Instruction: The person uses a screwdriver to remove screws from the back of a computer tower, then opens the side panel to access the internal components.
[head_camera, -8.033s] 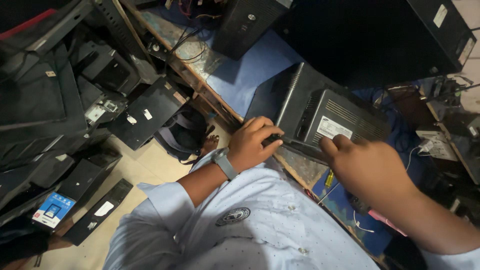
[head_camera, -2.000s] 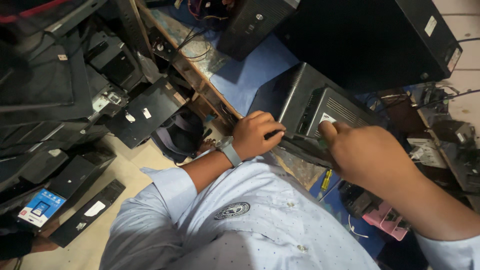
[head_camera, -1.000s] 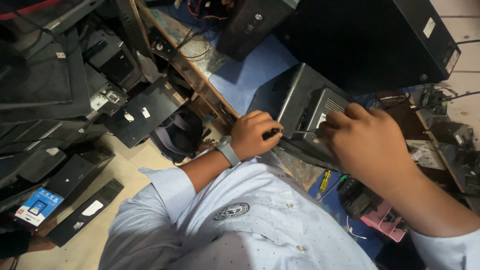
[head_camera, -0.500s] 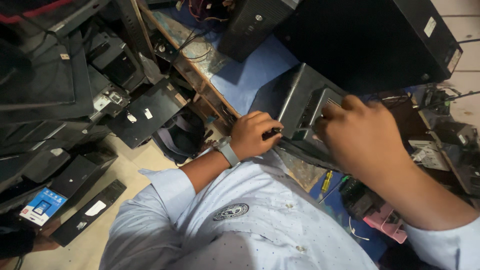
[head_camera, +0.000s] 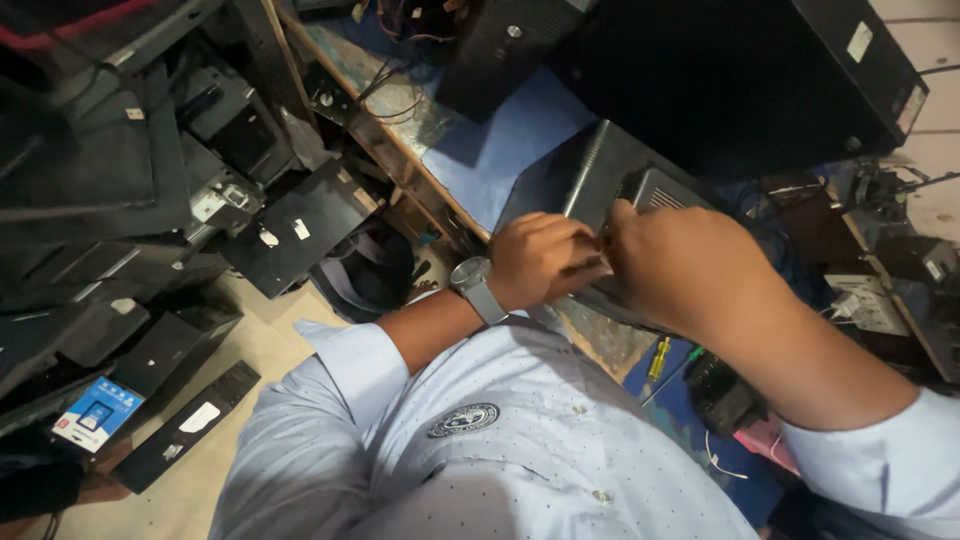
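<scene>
Scanning from the left, I see a heap of black flat panels leaning by the floor, with a small blue-and-white carton on it. Moving in, my left hand, with a grey wristwatch on its wrist, is pressed against the near edge of the dark grey box-shaped metal housing. Its grip is curled tight, and I can't see whether anything is inside the fingers. The housing sits tilted at the front edge of the blue-covered tabletop.

My right hand is touching the left one at that same edge, next to the housing's vented back. Its fingers are tucked behind the knuckles, so I can't tell how its grip stands. I judge this to be close fingertip work on that edge, and any move from here needs the housing braced and a clearer view. A yellow-handled screwdriver lies below, and a big black computer case stands behind.
</scene>
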